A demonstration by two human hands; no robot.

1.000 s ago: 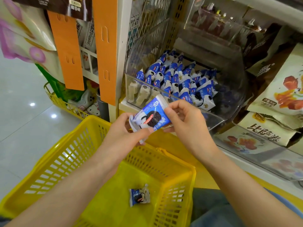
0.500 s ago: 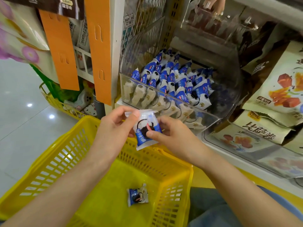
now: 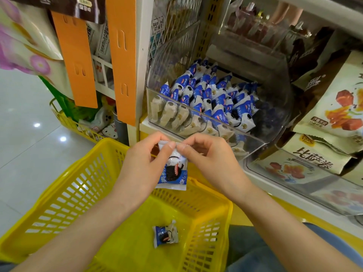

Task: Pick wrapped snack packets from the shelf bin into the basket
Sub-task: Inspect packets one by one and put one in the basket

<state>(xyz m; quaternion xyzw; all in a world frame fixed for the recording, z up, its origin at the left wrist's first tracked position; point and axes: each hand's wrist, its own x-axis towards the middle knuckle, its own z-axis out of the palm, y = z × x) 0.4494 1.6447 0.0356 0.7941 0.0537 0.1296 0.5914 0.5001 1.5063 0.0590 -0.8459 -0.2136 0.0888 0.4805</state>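
**Yellow basket** (image 3: 64, 193): plastic, lattice walls, open top. All other entries are placed relative to it.

**Snack packet** (image 3: 173, 173): blue and white wrapper printed with a dark sandwich biscuit. It hangs upright above the basket's far rim, held by its top seam, with the bottom seam level with the rim line.

**Left hand** (image 3: 145, 160): above the far rim. The grip is narrow, with thumb and forefinger pinching the left end of the packet's top seam.

**Right hand** (image 3: 208, 160): above the far rim, beside the left hand. The grip is narrow, pinching the right end of the same seam, and the two thumb tips are almost touching.

**Second packet** (image 3: 165, 233): same wrapper. It lies on the basket floor, toward the right wall but apart from it.

**Clear shelf bin** (image 3: 275, 114): transparent plastic, on the shelf beyond the basket's far right corner and higher than the rim.

**Packet stock** (image 3: 216, 95): many matching blue and white packets stand in rows inside the bin, with pale ones against its front wall.

**Orange panels** (image 3: 122, 55): two, hanging upright beyond the basket's far left corner.

**Large snack bags** (image 3: 337, 99): stacked on the shelving beyond the basket's right side.

**Smaller yellow basket** (image 3: 72, 124): beyond the far left corner, holding soft goods.

**Tiled floor** (image 3: 23, 134): glossy, to the left of the basket.
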